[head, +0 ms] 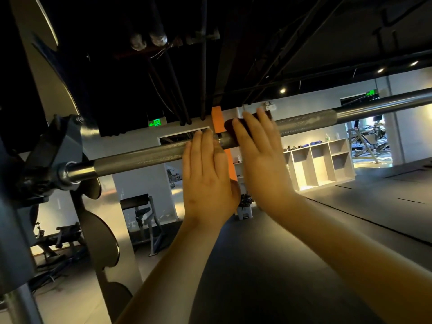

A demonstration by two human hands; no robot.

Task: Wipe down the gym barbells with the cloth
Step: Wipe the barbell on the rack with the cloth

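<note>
Pressing cloth [231,126] to bar [140,157] with flat, unclasped right grip [261,157]; left grip [208,176] flat alongside. Risk of dropping cloth mid-stroke for want of any clasp.

Two bare arms rise from the bottom of the frame toward its middle: the left forearm [163,265] climbs steeply, the right forearm [339,242] slants in from the lower right. The left hand [208,176] and right hand [261,157] stand side by side, backs to the camera, fingers [205,141] straight, together, pointing up. The left thumb [234,192] tucks toward the right wrist.
</note>
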